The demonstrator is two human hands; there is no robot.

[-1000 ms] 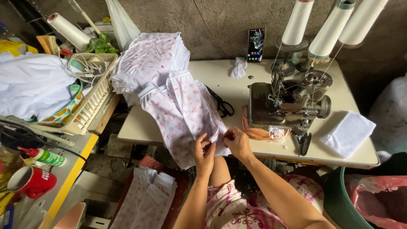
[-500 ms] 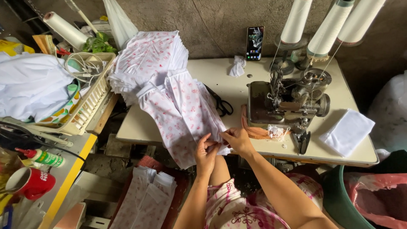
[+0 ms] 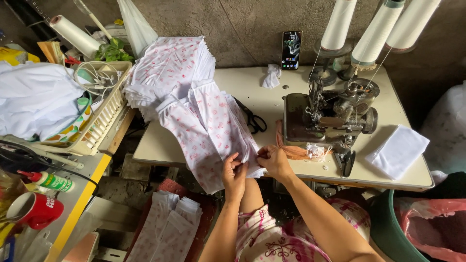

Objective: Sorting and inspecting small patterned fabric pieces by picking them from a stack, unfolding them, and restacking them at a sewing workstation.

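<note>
pink-printed fabric piece (image 3: 213,136) lay pinched at its lower edge between left hand (image 3: 234,172) and right hand (image 3: 273,162), seemingly aligning layers; the next move called for feeding toward the overlock machine (image 3: 325,116) just right.

Daylight soft, diffuse, seemingly from upper left, toward 10 o'clock; no hard shadows. White cloth heap (image 3: 34,99) near clipped, brightest area. Table top (image 3: 252,92) evenly lit, mild sheen, no glare. Phone screen (image 3: 291,49) at 12 o'clock glows faintly. Under-table zone at 6 o'clock dim, detail muddy. Sewing machine (image 3: 327,119) dark, low contrast. Focus sharp centre. Left hand (image 3: 234,173) and right hand (image 3: 273,161) show slight softness. Wide-angle stretch at edges: thread cones (image 3: 374,34) at 1 o'clock lean outward. Corners slightly darker.
</note>
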